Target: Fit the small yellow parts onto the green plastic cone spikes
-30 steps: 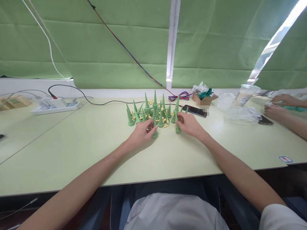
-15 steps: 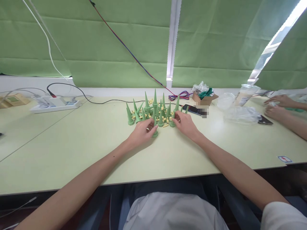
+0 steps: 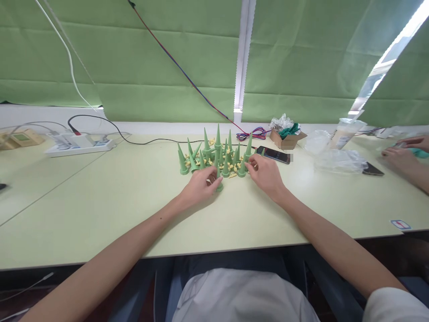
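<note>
Fingers of the left hand pinch one small green plastic cone, steadying it upright. At two o'clock, the right hand has its grip narrowed on another green cone in the standing cluster.

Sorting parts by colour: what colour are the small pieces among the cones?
Pale yellow pieces, clearest in the head view.

Green cones standing among yellow bits; pale green table; green blinds; black phone.
</note>
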A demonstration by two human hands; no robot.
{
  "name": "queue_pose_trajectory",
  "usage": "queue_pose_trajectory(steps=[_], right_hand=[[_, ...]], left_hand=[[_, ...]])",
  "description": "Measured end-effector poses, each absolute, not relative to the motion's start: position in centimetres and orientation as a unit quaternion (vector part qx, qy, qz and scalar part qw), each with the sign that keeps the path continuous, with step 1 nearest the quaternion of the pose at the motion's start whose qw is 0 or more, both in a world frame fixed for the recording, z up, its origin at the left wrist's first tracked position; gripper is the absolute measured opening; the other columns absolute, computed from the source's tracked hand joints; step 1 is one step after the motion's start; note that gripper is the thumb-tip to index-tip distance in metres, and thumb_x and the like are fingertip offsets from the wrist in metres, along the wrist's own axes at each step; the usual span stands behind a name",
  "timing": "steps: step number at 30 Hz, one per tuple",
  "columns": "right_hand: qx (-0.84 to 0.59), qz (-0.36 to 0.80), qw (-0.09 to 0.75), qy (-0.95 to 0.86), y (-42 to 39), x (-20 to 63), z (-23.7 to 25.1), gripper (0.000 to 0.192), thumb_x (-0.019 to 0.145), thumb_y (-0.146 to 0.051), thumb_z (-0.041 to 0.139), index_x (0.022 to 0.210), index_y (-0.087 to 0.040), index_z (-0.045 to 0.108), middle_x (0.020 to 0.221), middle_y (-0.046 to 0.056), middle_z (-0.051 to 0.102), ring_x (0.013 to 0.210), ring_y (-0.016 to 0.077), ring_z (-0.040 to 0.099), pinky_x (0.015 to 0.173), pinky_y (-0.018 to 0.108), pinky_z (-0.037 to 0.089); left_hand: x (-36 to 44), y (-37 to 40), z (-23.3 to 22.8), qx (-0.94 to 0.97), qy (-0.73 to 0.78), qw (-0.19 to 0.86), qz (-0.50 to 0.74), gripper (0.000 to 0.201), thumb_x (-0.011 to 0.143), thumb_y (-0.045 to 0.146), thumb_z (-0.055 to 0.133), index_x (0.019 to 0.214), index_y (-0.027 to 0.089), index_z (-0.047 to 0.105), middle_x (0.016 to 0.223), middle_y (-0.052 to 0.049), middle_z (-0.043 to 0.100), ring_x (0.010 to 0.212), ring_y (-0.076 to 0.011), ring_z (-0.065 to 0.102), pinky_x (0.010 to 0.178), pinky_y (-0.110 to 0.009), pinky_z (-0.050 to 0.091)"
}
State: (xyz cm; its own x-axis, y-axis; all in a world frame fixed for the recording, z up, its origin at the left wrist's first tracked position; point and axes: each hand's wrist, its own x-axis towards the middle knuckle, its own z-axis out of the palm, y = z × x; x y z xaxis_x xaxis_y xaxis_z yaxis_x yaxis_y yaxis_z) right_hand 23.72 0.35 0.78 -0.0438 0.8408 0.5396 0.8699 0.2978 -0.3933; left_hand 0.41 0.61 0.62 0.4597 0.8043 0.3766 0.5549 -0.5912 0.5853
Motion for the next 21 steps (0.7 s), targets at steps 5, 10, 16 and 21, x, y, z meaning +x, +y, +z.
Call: queue_pose_trajectory(steps=[5,10,16,21], right_hand=[[-0.562,-0.007,0.203,-0.802,-0.7,22.4,0.4,0.022,0.093,-0.023,0.050,0.104,-0.019,0.069,0.079,0.008,0.072,0.075,0.0230,0.064,0.065,0.029,0.036],[-0.567,-0.015,0.136,-0.812,-0.6,21.7,-0.6,0.034,0.095,-0.022,0.044,0.123,-0.020,0.063,0.088,0.011,0.073,0.082,0.0258,0.066,0.063,0.030,0.034],[-0.575,-0.003,0.101,-0.812,-0.3,21.7,-0.6,0.033,0.098,-0.026,0.038,0.121,-0.020,0.062,0.091,0.011,0.072,0.086,0.0255,0.066,0.065,0.029,0.036],[-0.581,0.014,0.098,-0.808,-0.1,21.7,-0.7,0.029,0.098,-0.027,0.041,0.116,-0.018,0.062,0.091,0.011,0.072,0.087,0.0256,0.066,0.068,0.030,0.037]], left_hand=[[0.4,0.6,0.5,0.834,0.397,0.206,0.324,0.024,0.090,0.037,0.052,0.075,0.019,0.050,0.073,-0.001,0.058,0.066,-0.0135,0.056,0.057,-0.025,0.049],[0.4,0.6,0.5,0.837,0.393,0.211,0.316,0.022,0.089,0.037,0.053,0.080,0.018,0.056,0.074,-0.001,0.058,0.066,-0.0134,0.057,0.058,-0.024,0.050],[0.4,0.8,0.8,0.841,0.397,0.187,0.316,0.025,0.089,0.040,0.055,0.077,0.018,0.054,0.073,0.000,0.058,0.064,-0.0129,0.057,0.057,-0.024,0.048],[0.3,0.9,0.9,0.847,0.401,0.162,0.310,0.029,0.089,0.043,0.055,0.075,0.018,0.052,0.071,0.001,0.057,0.058,-0.0115,0.053,0.054,-0.024,0.043]])
